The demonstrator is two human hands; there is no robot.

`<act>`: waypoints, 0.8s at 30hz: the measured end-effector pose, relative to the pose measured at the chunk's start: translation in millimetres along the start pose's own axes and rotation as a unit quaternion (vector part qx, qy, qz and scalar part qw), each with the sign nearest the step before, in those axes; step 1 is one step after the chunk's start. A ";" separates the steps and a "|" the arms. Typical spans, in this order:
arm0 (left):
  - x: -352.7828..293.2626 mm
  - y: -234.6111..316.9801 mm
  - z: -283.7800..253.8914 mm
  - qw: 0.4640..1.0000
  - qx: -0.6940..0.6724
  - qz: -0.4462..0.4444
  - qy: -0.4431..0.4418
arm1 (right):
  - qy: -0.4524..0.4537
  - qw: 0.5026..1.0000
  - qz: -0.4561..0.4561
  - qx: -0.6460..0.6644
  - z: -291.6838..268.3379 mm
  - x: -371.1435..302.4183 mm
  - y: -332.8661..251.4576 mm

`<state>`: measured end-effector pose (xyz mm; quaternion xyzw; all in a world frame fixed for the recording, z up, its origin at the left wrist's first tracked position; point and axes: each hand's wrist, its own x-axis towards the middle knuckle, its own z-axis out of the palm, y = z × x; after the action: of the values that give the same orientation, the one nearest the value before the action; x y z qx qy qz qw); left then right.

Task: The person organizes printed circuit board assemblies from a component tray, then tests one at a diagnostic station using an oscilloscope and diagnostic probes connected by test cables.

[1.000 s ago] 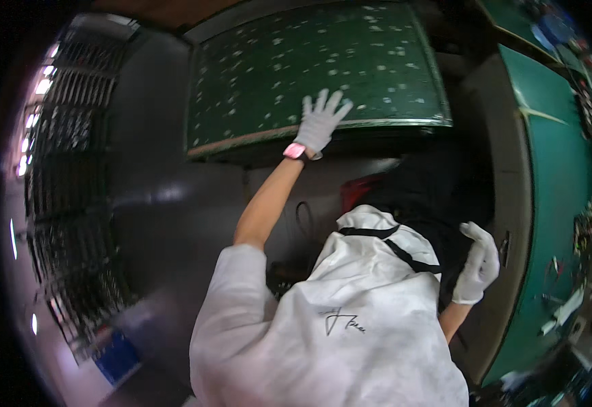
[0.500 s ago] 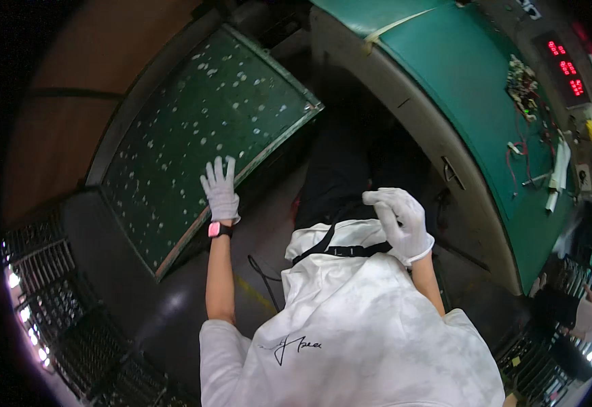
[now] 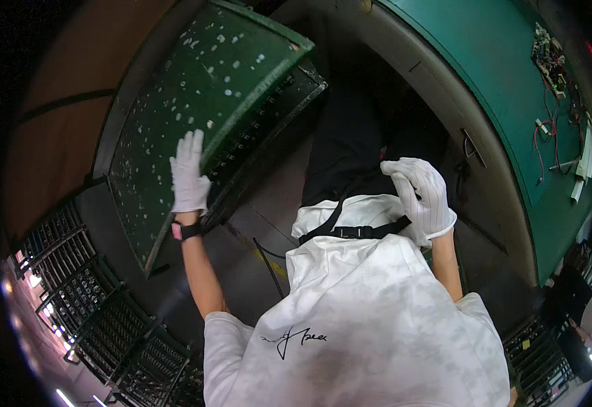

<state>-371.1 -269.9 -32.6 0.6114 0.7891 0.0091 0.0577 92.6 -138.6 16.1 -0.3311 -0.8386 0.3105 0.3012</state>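
Note:
My left hand (image 3: 189, 176), in a white glove, lies with fingers stretched along the near right edge of a green panel (image 3: 167, 129) dotted with pale spots. The panel is tilted like a lid, its near right edge standing apart from a dark lower frame (image 3: 296, 108). Rows of small round shapes show dimly in the gap; whether my fingertips press on the panel is hard to tell. In front of my waist hangs my gloved right hand (image 3: 426, 197), loosely bent, thumb and fingers apart. No object shows in it.
A green-topped bench (image 3: 486, 74) with a drawer handle (image 3: 472, 148) curves along the right. On it lie a heap of small connectors (image 3: 548, 57) and red wires (image 3: 540, 146). Dark racks (image 3: 82, 271) stand at lower left. Another person (image 3: 591, 319) is at the far right.
The panel's near right edge has risen, exposing the dark space under it. My left hand has moved up and left with that edge. My right hand has shifted slightly right and up.

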 end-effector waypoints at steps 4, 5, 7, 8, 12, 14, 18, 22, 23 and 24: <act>17.7 -11.9 -58.7 0.996 -0.081 0.021 0.017 | 0.002 1.000 -0.014 0.027 15.3 7.8 1.4; 16.5 -13.4 -57.0 0.995 -0.087 0.035 0.026 | -0.002 1.000 -0.011 0.014 16.9 3.5 -1.8; 13.8 -10.4 -43.5 0.996 -0.064 0.052 0.035 | -0.006 1.000 -0.021 0.010 21.9 6.3 0.4; 13.7 0.0 -32.9 0.998 -0.040 0.037 0.016 | -0.008 1.000 -0.027 -0.010 20.9 4.2 4.8; 2.6 19.7 39.1 0.998 0.061 -0.015 0.011 | -0.022 1.000 -0.019 0.009 14.5 6.8 -3.5; -5.2 18.1 64.9 0.996 0.087 -0.035 0.010 | -0.026 0.999 -0.023 0.010 11.7 7.4 -0.2; -1.4 20.1 75.1 0.995 0.098 -0.035 0.009 | -0.007 1.000 -0.017 -0.002 4.2 19.2 3.5; -5.0 14.4 88.1 0.994 0.096 -0.047 0.010 | -0.013 1.000 -0.012 -0.008 4.2 31.6 -5.0; -9.3 11.6 92.1 0.994 0.099 -0.053 0.005 | -0.016 1.000 -0.012 -0.008 6.6 32.6 -8.5; -7.6 11.2 93.8 0.993 0.100 -0.057 0.003 | -0.014 1.000 -0.010 -0.003 6.8 35.3 -11.7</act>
<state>-348.8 -279.7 -124.1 0.5682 0.8197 -0.0716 -0.0058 62.2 -121.5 30.9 -0.3195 -0.8470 0.3095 0.2912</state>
